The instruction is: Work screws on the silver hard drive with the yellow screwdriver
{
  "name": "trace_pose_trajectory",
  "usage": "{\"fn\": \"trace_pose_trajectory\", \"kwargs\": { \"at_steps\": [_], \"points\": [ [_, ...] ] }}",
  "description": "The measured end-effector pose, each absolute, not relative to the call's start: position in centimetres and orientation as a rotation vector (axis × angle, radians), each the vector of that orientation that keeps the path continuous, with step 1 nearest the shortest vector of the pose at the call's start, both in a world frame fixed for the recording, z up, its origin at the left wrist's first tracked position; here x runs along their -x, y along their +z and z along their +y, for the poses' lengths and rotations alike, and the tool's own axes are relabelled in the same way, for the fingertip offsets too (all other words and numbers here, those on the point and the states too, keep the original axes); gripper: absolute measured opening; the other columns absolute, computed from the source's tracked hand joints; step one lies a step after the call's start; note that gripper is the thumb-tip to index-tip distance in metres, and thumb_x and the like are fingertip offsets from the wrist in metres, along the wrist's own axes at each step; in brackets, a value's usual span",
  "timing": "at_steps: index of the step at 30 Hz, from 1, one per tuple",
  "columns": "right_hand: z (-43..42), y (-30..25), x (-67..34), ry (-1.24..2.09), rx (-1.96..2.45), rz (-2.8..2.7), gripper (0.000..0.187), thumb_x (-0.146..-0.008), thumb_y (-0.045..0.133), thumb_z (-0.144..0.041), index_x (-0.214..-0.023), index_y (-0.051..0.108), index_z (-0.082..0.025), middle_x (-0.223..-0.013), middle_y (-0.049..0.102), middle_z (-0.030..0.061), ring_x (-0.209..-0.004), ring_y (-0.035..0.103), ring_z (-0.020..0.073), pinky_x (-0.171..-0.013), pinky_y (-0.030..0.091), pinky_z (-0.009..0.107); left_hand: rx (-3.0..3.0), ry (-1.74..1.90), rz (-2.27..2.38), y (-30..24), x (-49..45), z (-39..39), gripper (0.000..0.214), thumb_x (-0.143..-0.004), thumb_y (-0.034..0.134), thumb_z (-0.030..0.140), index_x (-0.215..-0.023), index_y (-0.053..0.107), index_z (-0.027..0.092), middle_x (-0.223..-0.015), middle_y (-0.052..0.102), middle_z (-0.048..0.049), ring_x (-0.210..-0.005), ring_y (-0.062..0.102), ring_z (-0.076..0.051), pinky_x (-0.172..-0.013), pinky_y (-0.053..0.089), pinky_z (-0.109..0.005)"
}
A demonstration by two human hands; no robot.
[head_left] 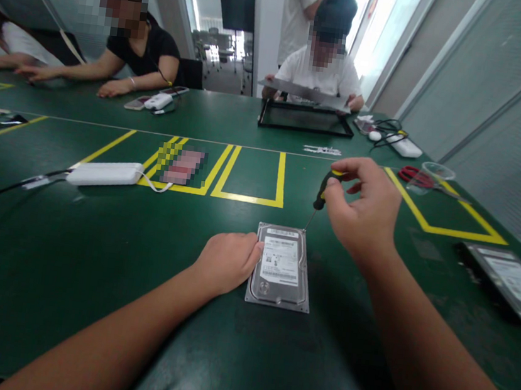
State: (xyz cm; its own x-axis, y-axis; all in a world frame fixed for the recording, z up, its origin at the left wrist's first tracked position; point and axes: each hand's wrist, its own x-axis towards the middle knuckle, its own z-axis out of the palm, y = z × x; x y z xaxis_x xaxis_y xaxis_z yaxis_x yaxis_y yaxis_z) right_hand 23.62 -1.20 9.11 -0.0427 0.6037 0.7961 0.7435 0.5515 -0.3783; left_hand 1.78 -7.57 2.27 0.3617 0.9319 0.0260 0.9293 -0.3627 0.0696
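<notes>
A silver hard drive [281,262] with a white label lies flat on the green table in front of me. My left hand [228,261] grips its left edge, thumb on the top near the label and the other fingers mostly hidden. In my right hand [366,208] is a black-and-yellow screwdriver [321,193], pinched by the handle and slightly tilted. Its thin tip meets the far right corner of the drive; whether it sits in a screw there is too small to tell.
Another hard drive [513,283] lies at the right. Beyond it are red-handled scissors [412,174] and a clear plastic cup [437,172]. A white power strip [104,174] with cables lies at the left. Across the table a person holds a flat panel [304,93] above a black frame [304,127].
</notes>
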Motion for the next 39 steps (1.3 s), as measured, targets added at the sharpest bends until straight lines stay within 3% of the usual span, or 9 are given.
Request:
{"fn": "trace_pose_trajectory", "kwargs": {
  "at_steps": [7,21,28,33,39],
  "points": [
    [-1.02,9.20,-23.62,-0.213,1.081,-1.756,0.017,-0.081,0.069,-0.032,-0.092,0.063,-0.021,-0.094,0.065,0.0053,-0.086,0.058,0.0214,-0.070,0.047,0.035,-2.560,0.110,1.746,2.22,-1.74,-7.52,0.045,-0.105,0.023,0.040,-0.090,0.060,0.020,-0.087,0.072,-0.0060,-0.078,0.070,-0.025,-0.065,0.047,-0.034],
    [-1.54,9.43,-23.53,-0.170,1.160,-1.705,0.016,-0.083,0.057,-0.022,-0.095,0.068,-0.022,-0.092,0.072,0.0041,-0.080,0.061,0.0209,-0.071,0.046,0.036,-2.532,0.091,1.748,2.42,-1.90,-7.54,0.045,-0.105,0.023,0.040,-0.091,0.061,0.019,-0.088,0.071,-0.0070,-0.079,0.069,-0.024,-0.067,0.048,-0.033],
    [-1.13,9.27,-23.62,-0.180,1.093,-1.738,0.014,-0.083,0.068,-0.034,-0.090,0.065,-0.022,-0.094,0.067,0.0054,-0.086,0.060,0.0223,-0.072,0.046,0.037,-2.537,0.110,1.741,2.39,-1.88,-7.53,0.044,-0.105,0.024,0.039,-0.090,0.060,0.020,-0.086,0.071,-0.0065,-0.078,0.069,-0.024,-0.066,0.047,-0.033],
    [-1.07,9.21,-23.74,-0.207,1.131,-1.731,0.009,-0.082,0.064,-0.026,-0.090,0.065,-0.023,-0.091,0.067,0.0045,-0.082,0.059,0.0212,-0.071,0.047,0.037,-2.532,0.093,1.744,2.49,-1.88,-7.57,0.045,-0.105,0.023,0.040,-0.090,0.061,0.019,-0.087,0.071,-0.0070,-0.080,0.069,-0.024,-0.067,0.048,-0.033],
    [-1.29,9.18,-23.65,-0.206,1.120,-1.697,0.017,-0.082,0.058,-0.021,-0.096,0.068,-0.021,-0.091,0.069,0.0043,-0.080,0.060,0.0203,-0.070,0.048,0.035,-2.524,0.107,1.742,2.57,-1.87,-7.55,0.045,-0.105,0.023,0.040,-0.089,0.060,0.019,-0.087,0.071,-0.0072,-0.079,0.069,-0.025,-0.065,0.047,-0.034]
  ]
}}
